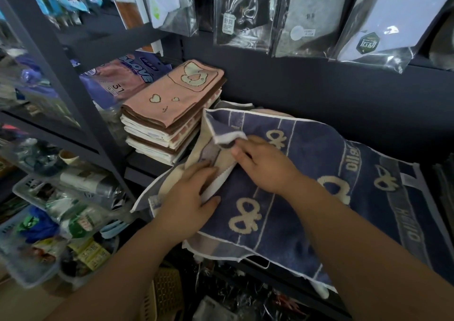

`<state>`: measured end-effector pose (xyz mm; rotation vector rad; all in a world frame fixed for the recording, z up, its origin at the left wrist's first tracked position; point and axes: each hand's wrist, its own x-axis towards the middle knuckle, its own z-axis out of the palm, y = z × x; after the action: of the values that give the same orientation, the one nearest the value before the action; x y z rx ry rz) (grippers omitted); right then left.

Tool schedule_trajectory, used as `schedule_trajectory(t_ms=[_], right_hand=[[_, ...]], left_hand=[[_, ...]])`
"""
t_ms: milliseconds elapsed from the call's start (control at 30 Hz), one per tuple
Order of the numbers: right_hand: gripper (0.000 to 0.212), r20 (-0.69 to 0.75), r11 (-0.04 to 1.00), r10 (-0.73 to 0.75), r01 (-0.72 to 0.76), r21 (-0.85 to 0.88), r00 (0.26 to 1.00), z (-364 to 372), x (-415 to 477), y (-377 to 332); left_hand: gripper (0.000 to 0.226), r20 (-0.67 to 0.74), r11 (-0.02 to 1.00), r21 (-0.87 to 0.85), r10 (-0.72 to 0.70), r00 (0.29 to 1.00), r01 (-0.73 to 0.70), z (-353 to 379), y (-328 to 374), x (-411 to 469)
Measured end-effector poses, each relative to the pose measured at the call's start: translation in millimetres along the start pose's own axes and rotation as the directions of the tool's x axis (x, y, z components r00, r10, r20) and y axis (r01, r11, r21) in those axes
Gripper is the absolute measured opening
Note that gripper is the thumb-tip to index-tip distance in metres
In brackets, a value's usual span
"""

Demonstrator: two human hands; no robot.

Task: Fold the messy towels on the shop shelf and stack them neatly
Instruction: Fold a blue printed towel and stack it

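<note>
A navy towel (319, 198) with cream bow motifs lies spread over the dark shelf (152, 171), its near edge hanging past the front. Its far left corner is turned back, showing a white underside. My right hand (265, 163) rests on the towel at that turned corner, fingertips pinching the white edge. My left hand (189, 193) lies flat on the towel's left edge, thumb on the navy side, over a beige towel (221, 156) beneath. A neat stack of folded towels (169, 114), pink on top, stands to the left on the shelf.
Packaged goods (245, 14) hang on the dark back wall above. A purple glove pack (118, 77) sits behind the stack. Clear bins of small items (49, 210) fill the shelves at left, and a woven basket (167, 293) stands below.
</note>
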<state>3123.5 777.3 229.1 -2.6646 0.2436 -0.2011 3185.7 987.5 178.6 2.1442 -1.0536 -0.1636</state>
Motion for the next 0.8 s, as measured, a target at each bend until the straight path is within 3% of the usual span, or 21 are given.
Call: schedule_trajectory(t_ms=[100,167,233,300,467,667,800], right_hand=[[0.052,-0.128,0.973,0.087,-0.056,0.223,0.988,-9,-1,5],[0.048,-0.179,0.928,0.152,-0.078,0.365,0.972,-16,2,6],[0.035,-0.209,0.882,0.187,-0.070,0.467,0.960,-23,6,6],[0.026,-0.200,0.814,0.220,-0.067,0.577,0.955,-30,14,4],[0.022,-0.167,0.662,0.256,-0.047,0.748,0.952,-59,23,-4],[0.018,-0.203,0.497,0.338,0.009,0.868,0.919,-99,-6,13],[0.019,-0.218,0.444,0.448,-0.004,0.896,0.867,-121,-37,43]], left_hand=[[0.033,-0.150,0.975,0.222,0.052,0.987,-0.018,-9,2,-15],[0.019,-0.144,0.953,0.303,0.049,0.988,-0.003,-15,1,-26],[0.008,-0.134,0.953,0.302,0.049,0.990,-0.006,-25,1,-33],[0.011,-0.186,0.965,0.256,-0.004,0.983,0.052,-41,6,-36],[0.019,-0.266,0.976,0.112,-0.150,0.952,0.185,-88,36,-29],[0.014,-0.006,0.994,-0.089,-0.064,0.998,0.063,-81,96,-14],[0.007,0.249,0.983,-0.181,0.023,0.968,0.023,-32,129,-2]])
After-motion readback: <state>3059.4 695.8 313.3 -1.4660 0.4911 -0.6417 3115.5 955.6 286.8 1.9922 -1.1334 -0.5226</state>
